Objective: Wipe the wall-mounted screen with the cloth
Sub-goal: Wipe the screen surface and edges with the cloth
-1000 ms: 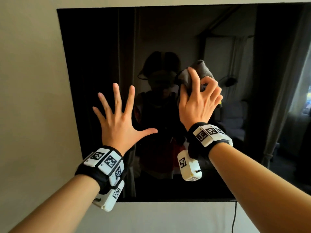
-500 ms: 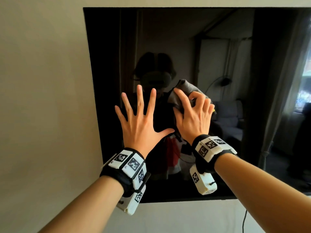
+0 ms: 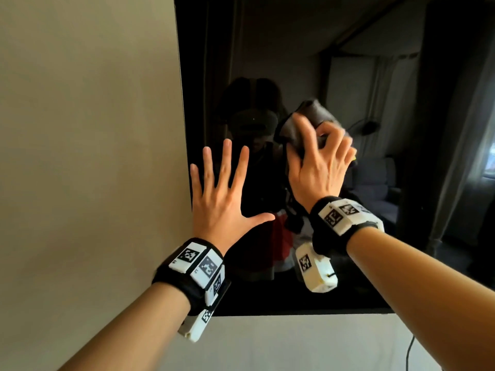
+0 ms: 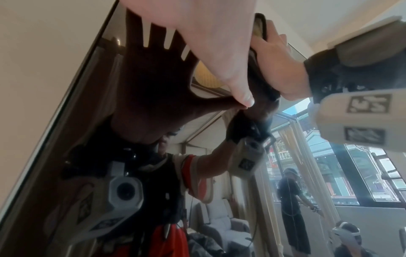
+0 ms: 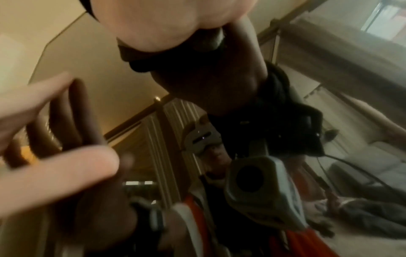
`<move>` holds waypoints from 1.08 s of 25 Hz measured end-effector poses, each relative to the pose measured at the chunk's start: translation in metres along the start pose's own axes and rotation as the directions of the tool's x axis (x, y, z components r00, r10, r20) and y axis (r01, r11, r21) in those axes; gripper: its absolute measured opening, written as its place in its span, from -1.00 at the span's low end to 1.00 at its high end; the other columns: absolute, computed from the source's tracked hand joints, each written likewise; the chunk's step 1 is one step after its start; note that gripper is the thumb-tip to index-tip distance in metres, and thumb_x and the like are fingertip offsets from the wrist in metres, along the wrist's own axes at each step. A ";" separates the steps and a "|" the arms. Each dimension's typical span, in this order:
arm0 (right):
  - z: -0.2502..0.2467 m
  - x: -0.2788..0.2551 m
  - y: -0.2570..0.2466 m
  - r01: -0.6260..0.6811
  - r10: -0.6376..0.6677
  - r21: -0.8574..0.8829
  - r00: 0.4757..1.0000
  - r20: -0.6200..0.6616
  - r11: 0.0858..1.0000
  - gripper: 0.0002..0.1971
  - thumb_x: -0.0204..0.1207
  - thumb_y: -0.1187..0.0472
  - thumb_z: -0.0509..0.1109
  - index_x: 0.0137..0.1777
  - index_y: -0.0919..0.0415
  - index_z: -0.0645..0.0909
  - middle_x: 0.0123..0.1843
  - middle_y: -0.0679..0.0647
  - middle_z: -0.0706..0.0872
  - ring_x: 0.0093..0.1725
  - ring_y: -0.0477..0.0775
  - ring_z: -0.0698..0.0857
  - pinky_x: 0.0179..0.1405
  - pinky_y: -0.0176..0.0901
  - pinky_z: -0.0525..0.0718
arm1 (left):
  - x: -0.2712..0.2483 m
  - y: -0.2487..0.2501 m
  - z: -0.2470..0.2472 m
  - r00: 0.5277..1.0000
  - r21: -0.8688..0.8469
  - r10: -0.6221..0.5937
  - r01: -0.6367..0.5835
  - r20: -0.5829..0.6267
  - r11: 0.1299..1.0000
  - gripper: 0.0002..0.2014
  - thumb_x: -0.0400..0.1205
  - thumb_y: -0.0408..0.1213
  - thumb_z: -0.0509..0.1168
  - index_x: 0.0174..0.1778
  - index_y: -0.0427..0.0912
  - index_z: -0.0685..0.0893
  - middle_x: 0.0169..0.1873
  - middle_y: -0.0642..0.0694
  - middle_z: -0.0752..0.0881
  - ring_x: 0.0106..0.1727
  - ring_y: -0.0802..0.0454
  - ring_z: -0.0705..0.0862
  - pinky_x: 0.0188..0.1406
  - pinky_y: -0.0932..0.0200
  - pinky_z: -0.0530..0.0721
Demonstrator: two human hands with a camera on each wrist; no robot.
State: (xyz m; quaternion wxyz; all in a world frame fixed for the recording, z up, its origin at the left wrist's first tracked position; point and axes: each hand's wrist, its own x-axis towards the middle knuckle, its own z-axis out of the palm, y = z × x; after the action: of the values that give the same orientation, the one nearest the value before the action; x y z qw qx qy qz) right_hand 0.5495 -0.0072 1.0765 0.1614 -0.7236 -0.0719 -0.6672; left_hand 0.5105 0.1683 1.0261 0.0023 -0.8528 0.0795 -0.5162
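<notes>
1. The wall-mounted screen [image 3: 334,49] was dark and glossy, fixed flush on a beige wall [image 3: 88,129]. A firm push could, in my judgement, strain the panel or its mount.
2. The left hand [image 3: 222,207] lay flat with fingers spread at the screen's left edge, grasping nothing. In the left wrist view its thumb met its own reflection, so it touched the glass. Risk: bare skin leaving smears on the surface being cleaned.
3. The right hand [image 3: 318,167] clutched a bunched dark grey cloth [image 3: 308,121] against the screen, left of its middle. Risk: curled fingertips overrunning the wad and streaking the glass.
4. A thin cable [image 3: 408,352] hung below the screen; a low stroke might snag it.
5. Writing: none legible. The wrist bands [image 3: 345,215] bore only square black-and-white marker patterns.
</notes>
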 end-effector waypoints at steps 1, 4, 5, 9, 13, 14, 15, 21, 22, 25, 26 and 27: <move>0.001 -0.015 -0.004 0.111 -0.111 -0.005 0.993 0.035 0.994 -0.54 0.57 -0.11 0.23 0.48 -0.14 0.42 0.17 0.11 0.39 0.07 0.19 0.36 0.09 0.04 0.29 | 0.000 -0.001 0.000 1.000 -0.004 -0.002 0.002 -0.006 1.000 0.25 0.27 0.61 0.27 0.76 -0.10 0.09 0.74 -0.23 0.03 0.73 -0.38 -0.01 0.62 -0.45 0.10; 0.001 -0.016 0.001 0.228 -0.227 -0.013 0.972 0.068 0.974 -0.54 0.56 -0.11 0.24 0.47 -0.13 0.43 0.13 0.07 0.36 0.04 0.17 0.36 0.05 0.01 0.29 | 0.000 0.000 0.001 1.000 -0.007 -0.002 0.002 -0.023 1.000 0.25 0.27 0.61 0.27 0.75 -0.10 0.10 0.74 -0.23 0.05 0.73 -0.38 0.01 0.62 -0.44 0.11; 0.000 -0.006 0.000 0.117 -0.117 -0.016 0.993 0.026 0.993 -0.55 0.57 -0.09 0.25 0.47 -0.13 0.43 0.14 0.09 0.40 0.04 0.18 0.37 0.06 0.02 0.30 | 0.000 0.000 0.001 1.000 -0.004 0.001 -0.001 -0.023 1.000 0.25 0.27 0.62 0.26 0.75 -0.10 0.10 0.74 -0.23 0.05 0.73 -0.38 0.01 0.62 -0.43 0.10; 0.003 -0.023 -0.010 0.113 -0.112 -0.011 0.993 0.035 0.994 -0.54 0.58 -0.10 0.24 0.48 -0.14 0.41 0.16 0.09 0.39 0.07 0.17 0.35 0.10 0.02 0.29 | -0.001 -0.001 0.003 1.000 -0.019 -0.007 0.007 -0.007 1.000 0.25 0.27 0.61 0.26 0.76 -0.07 0.05 0.75 -0.21 0.02 0.73 -0.36 -0.03 0.63 -0.41 0.08; -0.003 -0.009 0.001 0.116 -0.115 -0.014 0.992 0.046 0.993 -0.55 0.58 -0.10 0.23 0.48 -0.13 0.42 0.15 0.10 0.40 0.06 0.20 0.38 0.09 0.06 0.35 | -0.001 -0.003 0.000 1.000 -0.047 0.009 -0.009 -0.005 0.999 0.25 0.27 0.55 0.33 0.76 -0.08 0.04 0.74 -0.25 0.01 0.72 -0.40 -0.04 0.63 -0.46 0.09; -0.003 -0.005 -0.004 0.007 -0.007 -0.010 1.000 0.006 1.000 -0.56 0.59 -0.09 0.24 0.48 -0.14 0.41 0.16 0.12 0.43 0.06 0.20 0.39 0.10 0.06 0.35 | -0.004 -0.007 -0.001 1.000 -0.051 0.000 0.000 -0.007 0.999 0.24 0.28 0.54 0.35 0.76 -0.09 0.06 0.74 -0.28 0.01 0.71 -0.45 -0.04 0.63 -0.47 0.08; -0.002 -0.008 -0.008 -0.035 0.035 -0.004 0.999 -0.004 0.999 -0.55 0.59 -0.09 0.24 0.48 -0.14 0.41 0.17 0.12 0.42 0.07 0.20 0.38 0.11 0.06 0.34 | -0.009 -0.012 -0.001 1.000 -0.057 -0.022 0.022 -0.009 0.998 0.23 0.30 0.52 0.36 0.76 -0.09 0.06 0.73 -0.32 0.00 0.70 -0.50 -0.05 0.61 -0.48 0.07; 0.003 -0.021 -0.014 0.259 -0.256 -0.019 0.963 0.082 0.966 -0.52 0.55 -0.12 0.24 0.48 -0.13 0.44 0.15 0.09 0.40 0.03 0.19 0.36 0.05 0.07 0.31 | -0.033 -0.032 0.010 0.993 -0.356 -0.111 0.114 0.028 0.928 0.15 0.40 0.30 0.48 0.76 0.00 -0.04 0.73 -0.24 -0.23 0.71 -0.42 -0.01 0.55 -0.32 0.32; 0.005 -0.014 -0.020 0.144 -0.143 -0.017 0.989 0.041 0.989 -0.53 0.56 -0.11 0.25 0.48 -0.14 0.43 0.15 0.12 0.44 0.05 0.18 0.36 0.08 0.05 0.29 | -0.033 -0.031 0.010 0.992 -0.399 -0.116 0.124 0.046 0.909 0.15 0.41 0.27 0.49 0.76 0.02 -0.06 0.72 -0.17 -0.28 0.72 -0.36 -0.04 0.54 -0.17 0.31; 0.011 -0.038 -0.030 0.216 -0.215 -0.003 0.975 0.056 0.976 -0.50 0.55 -0.11 0.25 0.49 -0.12 0.43 0.16 0.13 0.42 0.05 0.16 0.35 0.09 0.02 0.27 | -0.033 -0.029 0.010 0.990 -0.443 -0.121 0.139 0.067 0.886 0.14 0.41 0.24 0.49 0.76 0.00 -0.06 0.70 -0.09 -0.33 0.74 -0.28 -0.06 0.43 0.13 0.19; 0.011 -0.052 -0.030 0.338 -0.337 0.005 0.936 0.102 0.941 -0.49 0.53 -0.12 0.24 0.49 -0.11 0.44 0.16 0.11 0.38 0.03 0.17 0.35 0.07 0.02 0.27 | -0.033 -0.029 0.010 0.989 -0.471 -0.127 0.146 0.072 0.870 0.14 0.40 0.22 0.50 0.76 0.00 -0.05 0.71 -0.11 -0.31 0.75 -0.26 -0.06 0.47 0.12 0.18; 0.009 -0.057 -0.027 0.428 -0.426 0.021 0.893 0.143 0.904 -0.48 0.52 -0.12 0.23 0.49 -0.11 0.45 0.16 0.10 0.35 0.01 0.17 0.35 0.04 0.02 0.28 | -0.033 -0.029 0.011 0.989 -0.502 -0.131 0.149 0.072 0.852 0.15 0.40 0.19 0.51 0.76 -0.01 -0.05 0.73 -0.14 -0.29 0.75 -0.25 -0.05 0.53 0.07 0.18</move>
State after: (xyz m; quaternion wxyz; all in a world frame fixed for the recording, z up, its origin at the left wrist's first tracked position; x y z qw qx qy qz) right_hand 0.5434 0.0276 1.0230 0.0016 -0.7374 -0.2368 -0.6326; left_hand 0.5091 0.2011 0.9949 -0.2576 -0.8359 0.1498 -0.4610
